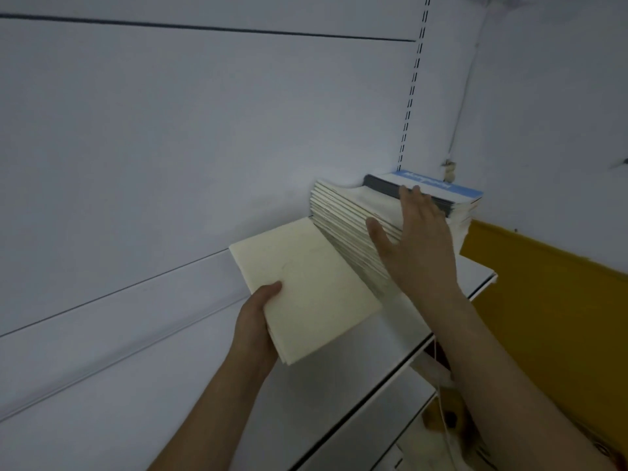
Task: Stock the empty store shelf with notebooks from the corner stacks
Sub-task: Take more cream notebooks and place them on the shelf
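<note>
Notebooks: a thin cream bundle (pixel 306 290) is held at its near left corner, its far edge almost touching the foot of the corner stack (pixel 353 226).
Corner stack: cream notebooks slumped against the far right end of the white shelf (pixel 452 290), fanned and leaning, with a blue-and-white one (pixel 441 190) lying on top.
Left hand (pixel 255 328): grips the held bundle, thumb on the top cover and fingers hidden beneath.
Right hand (pixel 418 232): fingers straight and spread, the palm looks to lie against the sloping face of the stack, fingertips reaching the dark edge of the top item; it grasps nothing.
Handling: judged light and floppy, soft covers that bend and slide over one another. A loose fan like this could spill sideways if lifted at one corner.
Where to hold: best pinched along the spine or long edge, with a flat hand underneath.
Writing: blue lettering on the top cover, too blurred to read. The cream covers show none.
Surroundings: white back panel with a slotted upright (pixel 413 96) at the far right, yellow panel (pixel 550 300) to the right.
</note>
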The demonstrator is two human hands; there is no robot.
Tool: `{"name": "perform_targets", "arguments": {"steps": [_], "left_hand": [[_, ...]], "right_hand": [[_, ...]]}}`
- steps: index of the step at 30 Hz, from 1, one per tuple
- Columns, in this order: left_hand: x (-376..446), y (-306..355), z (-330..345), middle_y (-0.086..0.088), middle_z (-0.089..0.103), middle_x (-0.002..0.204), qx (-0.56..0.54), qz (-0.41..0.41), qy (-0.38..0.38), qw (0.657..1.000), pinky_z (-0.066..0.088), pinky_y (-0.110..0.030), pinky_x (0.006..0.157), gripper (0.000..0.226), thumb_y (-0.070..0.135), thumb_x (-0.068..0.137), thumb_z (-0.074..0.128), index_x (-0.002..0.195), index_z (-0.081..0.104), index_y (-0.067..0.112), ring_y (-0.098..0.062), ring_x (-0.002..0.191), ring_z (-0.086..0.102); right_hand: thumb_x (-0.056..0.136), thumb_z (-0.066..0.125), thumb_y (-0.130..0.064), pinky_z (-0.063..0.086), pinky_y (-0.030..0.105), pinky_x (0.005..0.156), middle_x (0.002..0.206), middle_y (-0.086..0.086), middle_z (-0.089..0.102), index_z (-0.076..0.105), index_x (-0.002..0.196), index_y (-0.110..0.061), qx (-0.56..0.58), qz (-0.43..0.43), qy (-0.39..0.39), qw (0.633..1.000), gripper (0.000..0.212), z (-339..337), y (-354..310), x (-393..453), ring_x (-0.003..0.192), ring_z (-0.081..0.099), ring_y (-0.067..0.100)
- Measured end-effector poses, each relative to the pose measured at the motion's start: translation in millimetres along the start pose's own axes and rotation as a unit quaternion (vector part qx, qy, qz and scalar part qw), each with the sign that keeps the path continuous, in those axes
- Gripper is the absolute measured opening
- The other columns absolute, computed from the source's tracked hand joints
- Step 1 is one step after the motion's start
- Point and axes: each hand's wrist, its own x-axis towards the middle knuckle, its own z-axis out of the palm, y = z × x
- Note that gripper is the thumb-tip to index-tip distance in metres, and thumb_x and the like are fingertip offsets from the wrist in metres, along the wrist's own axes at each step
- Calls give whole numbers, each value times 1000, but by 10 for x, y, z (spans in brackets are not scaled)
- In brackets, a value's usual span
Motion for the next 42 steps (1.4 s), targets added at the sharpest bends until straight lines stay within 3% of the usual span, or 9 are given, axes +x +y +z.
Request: {"name": "perform_targets", "arguments": {"steps": [3, 6, 13, 16, 20, 26, 30, 36, 42], "left_hand": [[-15, -21, -10, -20, 68, 118, 5, -2, -6, 1000, 49, -54, 93, 29, 18, 88, 56, 116, 62, 11, -41, 110, 62], [-16, -23, -12, -19, 68, 119, 2, -1, -14, 1000, 48, -56, 95, 33, 20, 88, 56, 119, 61, 11, -41, 111, 62], [-9, -48, 47, -15, 67, 123, -8, 19, -17, 1000, 42, -60, 102, 56, 53, 92, 51, 133, 55, 15, -38, 116, 61], [-25, -33, 93, -14, 61, 133, -16, 31, -35, 999, 39, -58, 107, 92, 81, 71, 53, 139, 51, 19, -37, 123, 57], [-72, 3, 37, -19, 67, 120, -16, -9, -31, 999, 51, -47, 95, 62, 38, 81, 70, 131, 57, 4, -35, 110, 65], [-135, 276, -26, -17, 71, 114, 22, 9, -27, 999, 57, -46, 82, 38, 15, 85, 60, 122, 61, 7, -34, 98, 70], [-326, 426, -154, -13, 71, 116, 146, 68, 7, 987, 52, -48, 94, 45, 31, 87, 68, 126, 60, 10, -32, 106, 68], [-801, 422, -371, 3, 73, 108, 351, 178, 187, 900, 58, -28, 72, 42, 56, 78, 63, 115, 56, 36, -8, 87, 72], [-1665, 432, -941, 41, 23, 145, 582, 229, 158, 764, 47, -10, 87, 127, 29, 64, 91, 150, -1, 45, 11, 128, 38]], "right_hand": [[97, 43, -52, 40, 41, 105, 122, 8, 65, 59, 128, -11, 69, 41, -52, 995, 54, 72, 168, 45, 114, 59, 25], [101, 46, -33, 52, 33, 73, 87, 9, 73, 71, 103, -9, 51, -16, 93, 994, 35, 105, 146, -147, 77, 67, 23], [100, 45, -34, 50, 20, 73, 94, 2, 74, 71, 107, -10, 29, -116, 227, 966, 36, -78, -243, -542, 78, 70, 13], [99, 48, -31, 57, 30, 83, 107, 5, 73, 73, 108, -9, 35, -197, 181, 963, 34, 169, -436, -990, 94, 71, 17], [102, 39, -40, 54, 31, 90, 121, 1, 68, 71, 114, -12, 92, -263, -3, 960, 45, 474, -505, -1269, 113, 63, 10], [97, 39, -52, 21, 24, 113, 148, -1, 42, 46, 141, -16, 170, -87, -115, 975, 57, 322, -317, -624, 136, 35, 15], [88, 48, -59, 45, 26, 90, 132, -9, 49, 34, 145, -23, 274, 4, -228, 934, 69, 273, -478, -181, 114, 53, 11], [87, 68, -37, 53, 22, 69, 100, -8, 70, 65, 110, -21, 529, 124, -230, 808, 29, 730, -985, -212, 84, 67, 4], [91, 64, -31, 55, 27, 70, 99, -6, 70, 63, 113, -19, 611, 121, -303, 721, 25, 927, -1791, -378, 84, 67, 9]]}}
